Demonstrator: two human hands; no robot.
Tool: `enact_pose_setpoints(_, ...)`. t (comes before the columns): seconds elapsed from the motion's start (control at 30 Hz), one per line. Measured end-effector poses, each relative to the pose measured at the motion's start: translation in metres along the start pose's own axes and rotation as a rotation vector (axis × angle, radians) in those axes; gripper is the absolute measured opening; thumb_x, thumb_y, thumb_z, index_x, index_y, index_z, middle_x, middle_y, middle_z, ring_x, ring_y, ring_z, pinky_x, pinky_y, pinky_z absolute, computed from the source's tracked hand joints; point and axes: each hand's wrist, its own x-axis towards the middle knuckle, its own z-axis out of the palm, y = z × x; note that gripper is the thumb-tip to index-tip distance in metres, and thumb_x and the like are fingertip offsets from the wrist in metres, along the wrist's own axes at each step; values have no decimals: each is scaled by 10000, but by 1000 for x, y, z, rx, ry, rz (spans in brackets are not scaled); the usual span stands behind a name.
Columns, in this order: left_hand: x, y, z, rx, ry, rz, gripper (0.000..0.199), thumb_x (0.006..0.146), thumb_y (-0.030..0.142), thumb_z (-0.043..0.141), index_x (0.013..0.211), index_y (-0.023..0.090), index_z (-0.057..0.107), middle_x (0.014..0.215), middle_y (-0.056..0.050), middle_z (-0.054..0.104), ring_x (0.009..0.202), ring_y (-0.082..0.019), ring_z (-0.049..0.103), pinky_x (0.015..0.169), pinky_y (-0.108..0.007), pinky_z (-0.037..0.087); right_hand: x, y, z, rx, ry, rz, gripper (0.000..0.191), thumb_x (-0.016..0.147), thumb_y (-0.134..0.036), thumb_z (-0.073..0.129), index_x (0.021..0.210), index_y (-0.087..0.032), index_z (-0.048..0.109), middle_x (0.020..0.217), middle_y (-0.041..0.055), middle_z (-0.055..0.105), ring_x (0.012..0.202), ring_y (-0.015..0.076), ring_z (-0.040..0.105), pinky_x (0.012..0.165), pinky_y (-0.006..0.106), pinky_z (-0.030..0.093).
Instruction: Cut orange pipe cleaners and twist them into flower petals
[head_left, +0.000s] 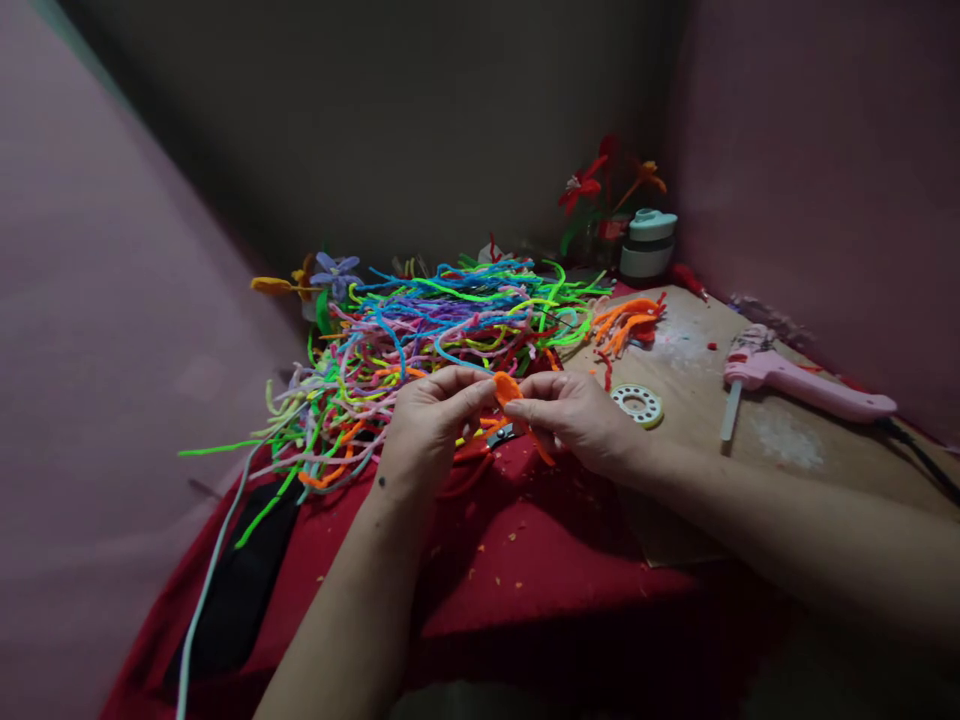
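Between my two hands is an orange pipe cleaner [507, 388], bent into a small petal-like loop with a tail hanging below on the right. My left hand [439, 410] pinches the loop's left side between thumb and forefinger. From the right, my right hand [566, 412] pinches its other side, fingertips close to those of the left. Just below and behind the hands lie red-handled pliers or cutters [501, 436], partly covered. A large tangled heap of colourful pipe cleaners [450, 310] spreads behind my hands.
A pink hot glue gun [806, 385] lies on a brown board [705, 330] at the right, near a round white disc with holes [637, 405] and orange pipe cleaner pieces [628, 322]. Pipe-cleaner flowers [585, 188] stand behind. A black phone-like slab [240, 580] and white cable [217, 570] lie left.
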Motion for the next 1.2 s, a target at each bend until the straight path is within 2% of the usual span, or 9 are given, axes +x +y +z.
enact_pose_setpoints(0.23,-7,7,4,530,103,202,139,740,264,614,705,150,685,615,4,652,535,-95,531,492,-186,386,-5,-2,2,-391,96,-177,160,741,-238,600,636,-118,587,575,-25,507,545,74,421,536,217,343)
enact_pose_setpoints(0.37,-8,3,7,797,131,332,172,775,253,561,712,156,689,635,-5,674,549,-108,560,540,-205,394,-5,1,0,-434,95,-160,154,750,-239,597,655,-118,605,597,-14,538,563,84,439,553,226,352)
enact_pose_setpoints(0.47,-9,0,10,900,183,402,183,777,246,550,686,151,677,615,-8,665,531,-107,550,552,-211,387,-4,2,0,-413,96,-138,166,746,-246,607,643,-116,607,594,-14,539,562,82,439,553,224,352)
enact_pose_setpoints(0.6,-11,-3,15,782,243,306,190,773,250,540,663,141,652,556,4,620,490,-95,512,510,-200,376,-4,1,2,-313,84,-94,195,727,-282,637,635,-111,613,569,-24,522,529,66,412,517,212,335)
enact_pose_setpoints(0.73,-12,-4,20,579,245,200,183,759,260,551,646,137,625,542,14,584,496,-90,495,479,-185,378,-5,0,4,-197,63,-47,209,700,-297,663,617,-114,606,520,-44,490,450,42,364,442,198,289)
enact_pose_setpoints(0.83,-12,-1,20,460,228,131,165,737,237,573,614,134,608,500,30,545,446,-67,443,424,-169,336,-5,2,2,-88,-10,34,230,690,-328,672,609,-127,593,447,-62,450,367,39,338,376,198,248)
enact_pose_setpoints(0.9,-11,2,16,352,165,37,171,729,247,592,601,133,597,448,45,499,391,-50,384,380,-162,286,-4,3,0,-30,-73,74,253,681,-352,683,599,-135,584,417,-65,439,333,43,338,352,201,235)
enact_pose_setpoints(1.03,-8,9,0,140,-79,-161,195,710,315,645,650,132,617,424,44,490,346,-39,357,342,-154,240,-1,4,-3,14,-105,86,277,662,-370,708,589,-135,580,405,-56,456,314,44,345,335,199,220)
enact_pose_setpoints(1.2,-5,14,-14,135,-207,-139,137,684,254,686,664,133,623,458,35,531,371,-40,398,358,-150,253,0,2,-4,-14,-137,133,292,644,-386,720,598,-130,587,385,-58,454,292,44,335,311,196,197)
